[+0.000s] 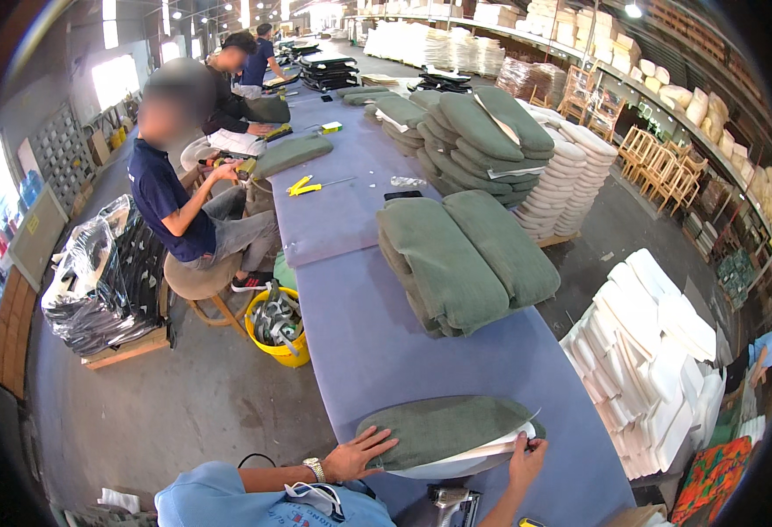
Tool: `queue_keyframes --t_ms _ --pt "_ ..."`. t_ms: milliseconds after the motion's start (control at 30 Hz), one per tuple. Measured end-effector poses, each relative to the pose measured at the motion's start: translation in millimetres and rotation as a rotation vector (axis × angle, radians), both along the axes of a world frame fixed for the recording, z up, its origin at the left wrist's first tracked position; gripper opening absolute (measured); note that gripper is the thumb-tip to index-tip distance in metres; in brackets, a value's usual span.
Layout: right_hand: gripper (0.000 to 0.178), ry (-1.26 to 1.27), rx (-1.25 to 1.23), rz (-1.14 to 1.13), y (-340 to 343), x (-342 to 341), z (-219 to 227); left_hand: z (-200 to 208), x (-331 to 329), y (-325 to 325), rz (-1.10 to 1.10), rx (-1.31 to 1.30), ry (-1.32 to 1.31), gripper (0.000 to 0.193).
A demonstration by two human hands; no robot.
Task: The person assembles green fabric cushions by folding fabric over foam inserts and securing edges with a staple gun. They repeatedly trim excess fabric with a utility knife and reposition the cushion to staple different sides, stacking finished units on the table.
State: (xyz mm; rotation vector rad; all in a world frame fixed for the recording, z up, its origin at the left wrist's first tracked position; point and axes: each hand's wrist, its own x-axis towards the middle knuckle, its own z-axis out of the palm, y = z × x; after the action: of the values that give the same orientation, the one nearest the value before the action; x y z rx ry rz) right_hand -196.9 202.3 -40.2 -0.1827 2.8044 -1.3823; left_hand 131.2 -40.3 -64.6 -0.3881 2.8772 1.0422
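Your blue shirt [219,496] is nearest, with lettering across its front. A grey tool [453,502] lies just to its right; any marking on it is too small to tell. Right behind, the green cushion [456,420] lies on the blue table [351,351], between your hands. Your left hand [359,455] rests on its left end, fingers slightly spread over the fabric; a watch [314,468] circles that wrist. Your right hand [526,458] pinches the edge at the right end between thumb and fingers, by the white layer [482,450] showing under the green. Farther on, a yellow bucket [285,356] stands on the floor to the left, and white pads [636,360] are piled to the right. Up the table sit a green stack [469,255], a phone [402,194] and yellow-handled tools [304,187]. Past the bucket, a co-worker [168,189] sits holding a power tool [244,169].
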Motion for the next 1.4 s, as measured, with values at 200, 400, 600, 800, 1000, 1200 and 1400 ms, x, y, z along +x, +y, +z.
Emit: queue_keyframes --t_ms 200,400,600,800,1000,1200,1400 --pt "0.053 0.192 0.204 -0.061 -11 -3 13 -9 5 2 -0.043 -0.008 0.035 0.086" --pt "0.056 0.099 0.274 0.025 -22 -6 38 -12 1 0 -0.078 -0.041 0.017 0.086" --pt "0.052 0.295 0.599 0.096 -35 4 31 -11 1 2 -0.089 -0.014 0.012 0.086" --pt "0.057 0.02 0.51 0.084 -15 -19 8 -17 3 6 -0.124 -0.105 0.008 0.087" --pt "0.048 -0.075 0.059 0.045 22 -38 -25 -6 3 7 -0.12 -0.038 -0.015 0.087" --pt "0.034 -0.071 -0.257 0.074 28 -21 -30 8 7 -11 -0.06 0.001 0.038 0.093" --pt "0.037 0.141 -0.131 0.084 3 67 16 59 47 -70 -0.03 0.12 0.036 0.09"
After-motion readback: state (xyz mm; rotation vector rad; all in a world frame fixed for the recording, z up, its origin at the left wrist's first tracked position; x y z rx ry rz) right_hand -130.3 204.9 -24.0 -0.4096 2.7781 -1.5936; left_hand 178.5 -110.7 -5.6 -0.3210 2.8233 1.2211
